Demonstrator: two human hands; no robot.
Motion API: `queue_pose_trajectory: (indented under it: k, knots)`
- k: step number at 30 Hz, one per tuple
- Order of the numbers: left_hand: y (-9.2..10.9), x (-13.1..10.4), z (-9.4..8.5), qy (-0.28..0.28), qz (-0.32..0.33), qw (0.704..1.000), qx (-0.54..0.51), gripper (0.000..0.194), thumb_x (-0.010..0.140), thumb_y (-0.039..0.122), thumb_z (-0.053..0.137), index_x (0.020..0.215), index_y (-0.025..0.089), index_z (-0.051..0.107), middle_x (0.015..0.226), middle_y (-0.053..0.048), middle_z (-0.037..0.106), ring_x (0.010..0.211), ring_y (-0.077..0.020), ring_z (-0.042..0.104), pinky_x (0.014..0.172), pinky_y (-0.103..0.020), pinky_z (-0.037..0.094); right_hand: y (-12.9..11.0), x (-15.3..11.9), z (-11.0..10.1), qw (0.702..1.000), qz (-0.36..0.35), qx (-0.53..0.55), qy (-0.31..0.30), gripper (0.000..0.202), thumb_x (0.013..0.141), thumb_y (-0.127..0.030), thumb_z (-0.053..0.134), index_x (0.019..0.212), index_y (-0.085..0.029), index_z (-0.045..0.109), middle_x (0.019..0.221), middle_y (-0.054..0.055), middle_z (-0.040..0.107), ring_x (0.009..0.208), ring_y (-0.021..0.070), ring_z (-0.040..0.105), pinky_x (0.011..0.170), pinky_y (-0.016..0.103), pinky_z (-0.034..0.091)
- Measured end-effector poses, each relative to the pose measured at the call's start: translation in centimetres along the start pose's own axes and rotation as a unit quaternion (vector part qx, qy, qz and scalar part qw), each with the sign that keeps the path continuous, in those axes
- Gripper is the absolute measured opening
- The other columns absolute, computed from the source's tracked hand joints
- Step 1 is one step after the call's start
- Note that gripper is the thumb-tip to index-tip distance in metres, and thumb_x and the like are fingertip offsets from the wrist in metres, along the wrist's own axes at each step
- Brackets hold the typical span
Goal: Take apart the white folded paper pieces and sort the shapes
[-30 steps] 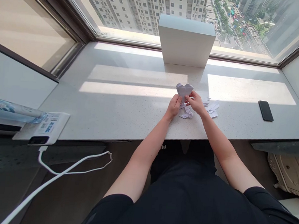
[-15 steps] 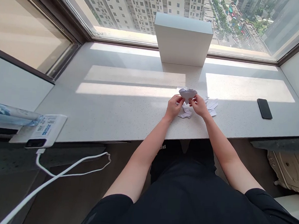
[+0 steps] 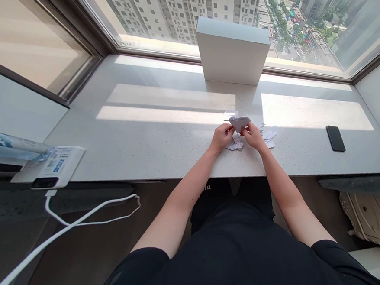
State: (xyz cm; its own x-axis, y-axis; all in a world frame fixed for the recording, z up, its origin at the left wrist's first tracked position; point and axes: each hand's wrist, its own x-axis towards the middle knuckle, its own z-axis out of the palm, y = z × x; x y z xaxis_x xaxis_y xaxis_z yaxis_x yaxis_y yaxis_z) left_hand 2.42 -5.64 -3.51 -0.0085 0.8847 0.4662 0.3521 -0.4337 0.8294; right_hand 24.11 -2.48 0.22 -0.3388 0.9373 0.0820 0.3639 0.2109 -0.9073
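Observation:
Between my hands, just above the sill, is a folded white paper piece [image 3: 239,122] with a scalloped upper edge and a narrow lower point. My left hand [image 3: 222,136] pinches its left side, and my right hand [image 3: 252,134] grips its right side. Beneath and in front of it lie folded paper pieces [image 3: 235,145], partly hidden by the hands. Another pile of paper pieces [image 3: 270,136] lies just right of my right hand. A small flat sheet of paper [image 3: 230,115] rests behind my left hand.
A pale box [image 3: 233,58] stands against the window. On the right lies a black phone [image 3: 335,138]. A white power bank [image 3: 60,166] with a white cable [image 3: 73,224] sits at the left end of the stone sill [image 3: 150,148], beside a plastic-wrapped roll [image 3: 14,141].
The held paper has turned slightly and shifted a little to the right, uncovering more of the sheet behind it. Both hands keep their hold.

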Motion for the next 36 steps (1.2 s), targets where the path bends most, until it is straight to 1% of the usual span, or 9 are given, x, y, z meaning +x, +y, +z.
queue_pose_trajectory:
  k: [2, 7, 10, 13, 21, 27, 31, 33, 36]
  knots:
    - [0.0, 0.0, 0.0, -0.004, -0.003, 1.000, 0.004, 0.042, 0.122, 0.056, 0.069, 0.103, 0.024, 0.088, 0.103, -0.014, 0.090, 0.088, -0.0269, 0.076, 0.082, -0.043, 0.063, 0.0, -0.1, -0.1, 1.000, 0.003, 0.001, -0.002, 0.024, 0.107, -0.050, 0.070, 0.117, -0.029, 0.072, 0.114, 0.012, 0.087, 0.104, 0.0339, 0.085, 0.099, 0.057, 0.076]
    - [0.0, -0.1, 0.1, -0.012, -0.009, 1.000, 0.008, 0.034, 0.121, 0.049, 0.070, 0.107, 0.025, 0.090, 0.106, -0.013, 0.093, 0.094, -0.0279, 0.079, 0.084, -0.044, 0.065, -0.1, -0.3, -0.2, 1.000, -0.012, -0.004, 0.006, 0.027, 0.106, -0.050, 0.070, 0.120, -0.028, 0.074, 0.122, 0.015, 0.087, 0.105, 0.0346, 0.085, 0.100, 0.059, 0.078]
    - [-0.2, -0.1, 0.1, -0.018, -0.001, 1.000, 0.016, 0.026, 0.117, 0.039, 0.071, 0.107, 0.024, 0.089, 0.105, -0.013, 0.092, 0.094, -0.0282, 0.081, 0.084, -0.044, 0.066, -0.1, -0.4, -0.1, 1.000, -0.005, -0.011, -0.006, 0.024, 0.103, -0.050, 0.069, 0.115, -0.029, 0.071, 0.117, 0.013, 0.086, 0.102, 0.0344, 0.083, 0.098, 0.058, 0.077]
    - [-0.3, -0.1, 0.2, -0.024, 0.001, 1.000, 0.020, 0.021, 0.114, 0.034, 0.071, 0.108, 0.024, 0.089, 0.106, -0.013, 0.092, 0.094, -0.0287, 0.082, 0.085, -0.044, 0.066, -0.2, -0.6, 0.1, 1.000, -0.008, -0.020, -0.014, 0.021, 0.100, -0.049, 0.068, 0.111, -0.030, 0.067, 0.112, 0.012, 0.085, 0.100, 0.0346, 0.082, 0.097, 0.058, 0.074]
    - [0.1, -0.2, 0.2, -0.026, -0.019, 0.999, 0.022, 0.020, 0.115, 0.031, 0.072, 0.106, 0.024, 0.088, 0.106, -0.013, 0.092, 0.095, -0.0291, 0.083, 0.084, -0.044, 0.069, -0.1, -0.5, 0.1, 1.000, -0.007, -0.027, -0.009, 0.019, 0.101, -0.048, 0.068, 0.107, -0.031, 0.064, 0.111, 0.012, 0.083, 0.100, 0.0352, 0.081, 0.100, 0.060, 0.073]
    - [0.3, -0.1, 0.2, -0.024, -0.036, 0.999, 0.017, 0.018, 0.116, 0.035, 0.074, 0.106, 0.025, 0.086, 0.106, -0.013, 0.093, 0.096, -0.0295, 0.084, 0.086, -0.044, 0.069, -0.3, -0.6, 0.1, 1.000, -0.025, -0.019, -0.001, 0.026, 0.104, -0.056, 0.071, 0.108, -0.031, 0.065, 0.108, 0.011, 0.084, 0.098, 0.0326, 0.080, 0.094, 0.054, 0.071]
    - [0.5, -0.3, 0.3, 0.012, -0.021, 1.000, 0.003, 0.021, 0.119, 0.038, 0.074, 0.112, 0.025, 0.088, 0.113, -0.013, 0.094, 0.099, -0.0281, 0.085, 0.087, -0.043, 0.070, -0.2, 0.6, -1.5, 1.000, -0.023, -0.003, 0.019, 0.030, 0.107, -0.057, 0.076, 0.113, -0.030, 0.065, 0.114, 0.009, 0.085, 0.099, 0.0290, 0.081, 0.093, 0.049, 0.070]
    - [0.5, -0.5, 0.4, 0.047, -0.006, 0.999, 0.006, 0.024, 0.122, 0.041, 0.072, 0.112, 0.025, 0.088, 0.111, -0.013, 0.093, 0.100, -0.0278, 0.085, 0.088, -0.043, 0.070, -0.1, 2.4, -3.1, 0.999, -0.007, -0.003, 0.036, 0.025, 0.108, -0.049, 0.078, 0.119, -0.030, 0.066, 0.118, 0.009, 0.085, 0.100, 0.0271, 0.082, 0.093, 0.046, 0.070]
    - [0.5, -0.5, 0.4, 0.098, 0.004, 0.995, 0.021, 0.028, 0.124, 0.042, 0.070, 0.106, 0.026, 0.085, 0.104, -0.012, 0.089, 0.096, -0.0279, 0.082, 0.086, -0.044, 0.069, 0.0, 6.5, -6.0, 0.996, 0.067, -0.006, 0.062, 0.021, 0.109, -0.031, 0.079, 0.123, -0.030, 0.064, 0.114, 0.006, 0.084, 0.098, 0.0239, 0.082, 0.089, 0.040, 0.071]
